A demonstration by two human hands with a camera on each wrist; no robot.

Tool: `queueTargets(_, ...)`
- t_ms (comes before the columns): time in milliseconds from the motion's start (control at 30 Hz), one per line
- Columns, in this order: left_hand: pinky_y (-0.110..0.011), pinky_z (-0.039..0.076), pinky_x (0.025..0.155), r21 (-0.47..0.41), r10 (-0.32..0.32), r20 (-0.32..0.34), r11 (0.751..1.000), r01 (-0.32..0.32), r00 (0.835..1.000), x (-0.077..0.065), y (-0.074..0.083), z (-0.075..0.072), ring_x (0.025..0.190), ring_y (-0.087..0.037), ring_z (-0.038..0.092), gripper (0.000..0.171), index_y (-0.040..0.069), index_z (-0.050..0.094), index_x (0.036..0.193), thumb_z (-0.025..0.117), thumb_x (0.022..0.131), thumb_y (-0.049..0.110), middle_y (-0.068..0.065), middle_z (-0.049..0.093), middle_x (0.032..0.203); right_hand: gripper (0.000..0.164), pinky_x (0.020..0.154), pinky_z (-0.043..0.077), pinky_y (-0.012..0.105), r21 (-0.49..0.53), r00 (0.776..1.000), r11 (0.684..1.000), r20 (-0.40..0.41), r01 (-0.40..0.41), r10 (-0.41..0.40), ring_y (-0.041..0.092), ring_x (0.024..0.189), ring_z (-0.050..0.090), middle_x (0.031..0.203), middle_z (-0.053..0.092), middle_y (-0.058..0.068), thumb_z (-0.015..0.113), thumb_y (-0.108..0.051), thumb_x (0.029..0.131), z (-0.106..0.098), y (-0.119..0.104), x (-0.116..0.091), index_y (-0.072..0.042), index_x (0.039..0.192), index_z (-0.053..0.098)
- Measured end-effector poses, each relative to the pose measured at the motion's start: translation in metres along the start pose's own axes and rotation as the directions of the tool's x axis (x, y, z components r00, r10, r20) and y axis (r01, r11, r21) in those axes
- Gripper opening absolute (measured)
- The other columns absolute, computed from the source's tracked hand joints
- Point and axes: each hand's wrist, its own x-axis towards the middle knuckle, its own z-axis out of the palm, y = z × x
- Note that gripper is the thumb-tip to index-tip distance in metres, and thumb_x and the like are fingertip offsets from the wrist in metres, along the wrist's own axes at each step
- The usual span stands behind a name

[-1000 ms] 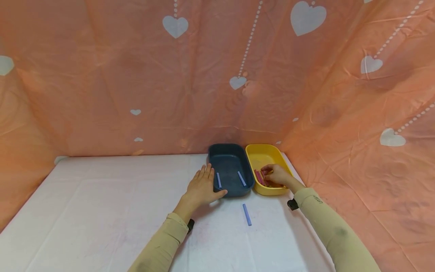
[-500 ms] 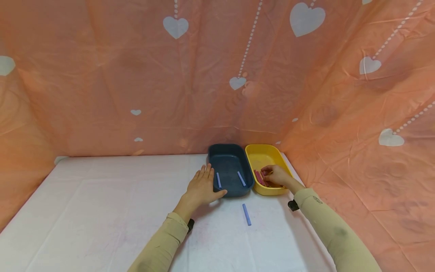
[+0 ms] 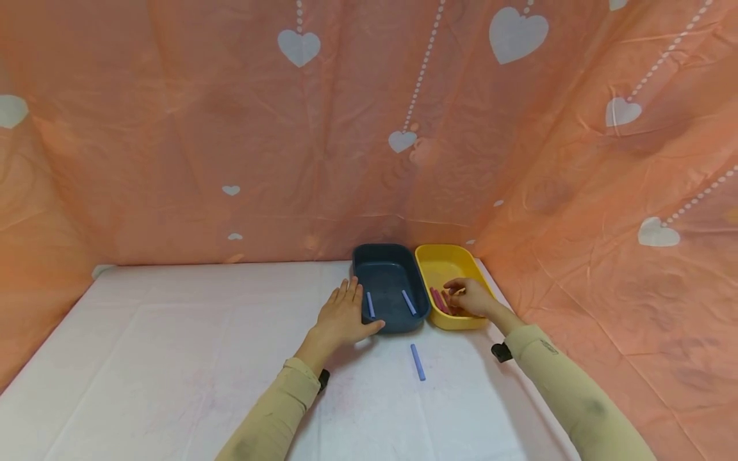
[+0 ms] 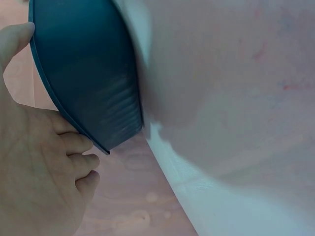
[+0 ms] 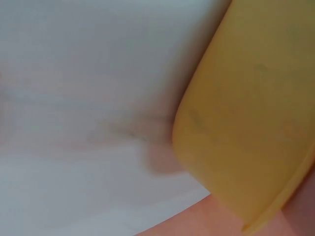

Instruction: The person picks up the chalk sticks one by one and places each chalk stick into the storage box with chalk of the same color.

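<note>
My left hand (image 3: 340, 317) lies along the left rim of a dark blue tray (image 3: 386, 256), fingers extended and spread. In the left wrist view its thumb and fingertips touch the rim of this tray (image 4: 88, 64). Inside lie two blue chalk sticks, one on the left (image 3: 371, 305) and one on the right (image 3: 409, 303). My right hand (image 3: 473, 298) reaches into the yellow tray (image 3: 441, 256), fingers bent down beside several pink chalk sticks (image 3: 439, 300). I cannot tell whether it grips one. The right wrist view shows the outer wall of the yellow tray (image 5: 246, 113).
Another blue chalk stick (image 3: 418, 362) lies on the white tablecloth (image 3: 202, 346) in front of the trays. The two trays stand side by side at the table's back right. An orange curtain (image 3: 323, 160) with white hearts hangs behind and along the sides.
My right forearm has shifted slightly right, while the hand stays inside the yellow tray. The view has turned a little. My left hand and the chalk sticks keep their places.
</note>
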Motion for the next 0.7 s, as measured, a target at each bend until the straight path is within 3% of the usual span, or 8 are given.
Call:
queueTargets(167,-0.049,0.017,0.128,0.003,0.004,-0.003,1.000,-0.004,1.000,0.001,0.000,0.000,0.159,-0.038,0.014,0.104,-0.007,0.027,0.160,0.059,0.094,0.066,-0.023,0.016,0.171,0.039,0.071,0.057,0.024,0.048,0.999,0.999,-0.036,0.002,0.000,0.025,0.082,0.061,0.113,0.061,0.024,0.060,0.004,0.093,0.001,-0.007,-0.009,0.013,0.131,0.059)
queueTargets(433,-0.049,0.019,0.128,0.007,0.006,-0.006,1.000,-0.006,1.000,0.002,-0.001,0.002,0.159,-0.039,0.015,0.104,-0.008,0.028,0.160,0.060,0.094,0.067,-0.023,0.017,0.171,0.036,0.064,0.052,0.020,0.008,0.991,0.998,-0.121,0.067,-0.065,0.022,0.081,0.057,0.110,0.066,0.023,0.064,0.001,0.093,0.002,-0.014,-0.025,0.010,0.128,0.063)
queueTargets(700,-0.049,0.018,0.128,0.008,0.001,-0.002,1.000,-0.001,1.000,0.001,0.001,0.000,0.159,-0.038,0.015,0.105,-0.008,0.027,0.160,0.060,0.094,0.067,-0.023,0.016,0.171,0.033,0.065,0.055,0.022,0.017,0.982,0.995,-0.161,0.101,-0.097,0.021,0.082,0.060,0.109,0.068,0.019,0.065,0.000,0.093,0.003,-0.030,-0.043,0.007,0.126,0.066)
